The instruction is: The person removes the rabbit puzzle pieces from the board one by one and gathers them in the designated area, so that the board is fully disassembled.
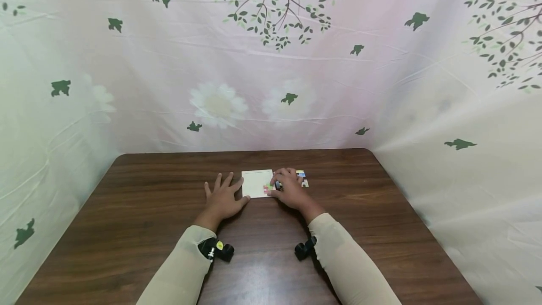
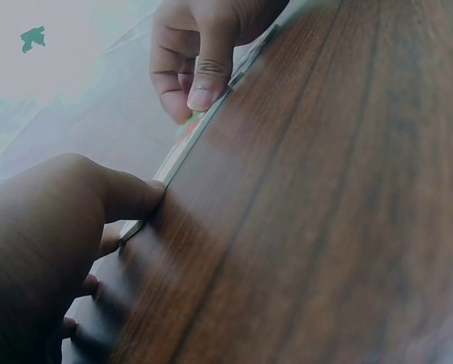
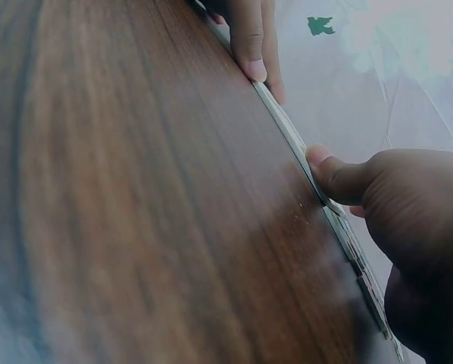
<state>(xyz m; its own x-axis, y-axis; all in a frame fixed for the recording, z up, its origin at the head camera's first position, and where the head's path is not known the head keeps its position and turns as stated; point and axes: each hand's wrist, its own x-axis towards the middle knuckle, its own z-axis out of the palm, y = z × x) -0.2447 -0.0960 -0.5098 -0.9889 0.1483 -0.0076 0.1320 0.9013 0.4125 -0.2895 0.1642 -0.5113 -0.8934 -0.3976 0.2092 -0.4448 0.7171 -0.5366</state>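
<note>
A flat white puzzle board lies on the table in front of me. My left hand is spread flat at its left side, thumb and forefinger touching the board's edge. At the board's lower right corner my right hand has its fingers bent, pinching a small pink and green puzzle piece against the board. The left wrist view shows the right thumb low over this piece. More colourful puzzle pieces lie beside the board, partly hidden under the right hand.
The dark brown wooden table extends around the board on every side. A pale cloth printed with leaves and flowers hangs behind the table and along both sides. Each wrist carries a black camera band.
</note>
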